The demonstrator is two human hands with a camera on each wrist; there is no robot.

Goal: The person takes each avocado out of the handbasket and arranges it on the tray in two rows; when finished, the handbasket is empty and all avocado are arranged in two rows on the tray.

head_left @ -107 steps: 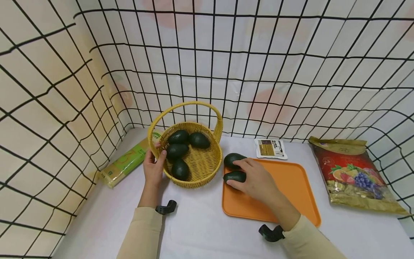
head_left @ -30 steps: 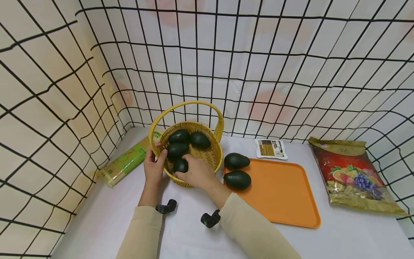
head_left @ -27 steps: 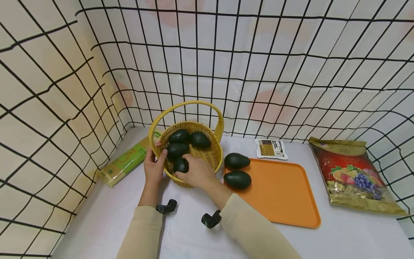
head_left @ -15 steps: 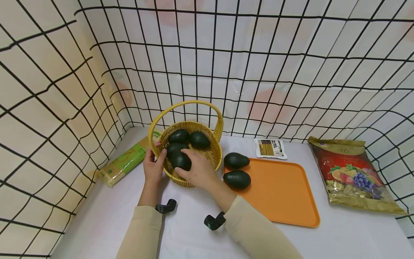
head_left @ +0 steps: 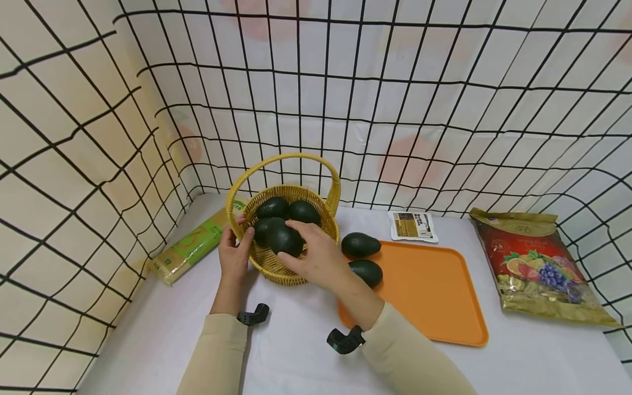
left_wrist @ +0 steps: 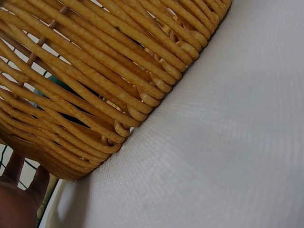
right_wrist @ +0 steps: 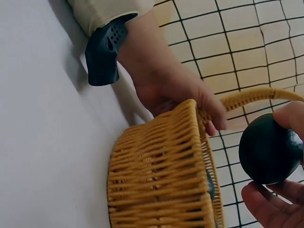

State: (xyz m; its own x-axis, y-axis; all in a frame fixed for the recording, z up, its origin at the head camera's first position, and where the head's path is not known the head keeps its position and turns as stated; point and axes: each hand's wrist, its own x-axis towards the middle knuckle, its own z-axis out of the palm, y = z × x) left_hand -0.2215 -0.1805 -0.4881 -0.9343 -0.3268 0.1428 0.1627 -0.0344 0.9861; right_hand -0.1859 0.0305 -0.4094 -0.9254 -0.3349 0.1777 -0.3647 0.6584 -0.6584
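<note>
In the head view my right hand [head_left: 323, 258] grips a dark green avocado [head_left: 285, 240] between thumb and fingers. The right wrist view shows this avocado [right_wrist: 266, 149] raised clear of the rim of the yellow wicker basket [head_left: 283, 277]. My left hand [head_left: 234, 258] holds the basket's left rim, thumb on the inside and fingers outside. Inside the basket lie three more avocados [head_left: 304, 212], one partly hidden behind the held one. Two others, an upper avocado [head_left: 360, 244] and a lower avocado [head_left: 367, 272], rest at the left edge of the orange tray [head_left: 429, 293].
A long green packet [head_left: 192, 244] lies left of the basket, partly beneath its handle side. Behind the tray is a small white sachet [head_left: 413, 226]. A large red and gold bag [head_left: 540, 263] lies at far right. Black wire grid [head_left: 345, 115] stands around the white table.
My right hand went from the tray into the basket, took hold of the front avocado, and lifted it up and rightward. The left hand stays on the rim.
</note>
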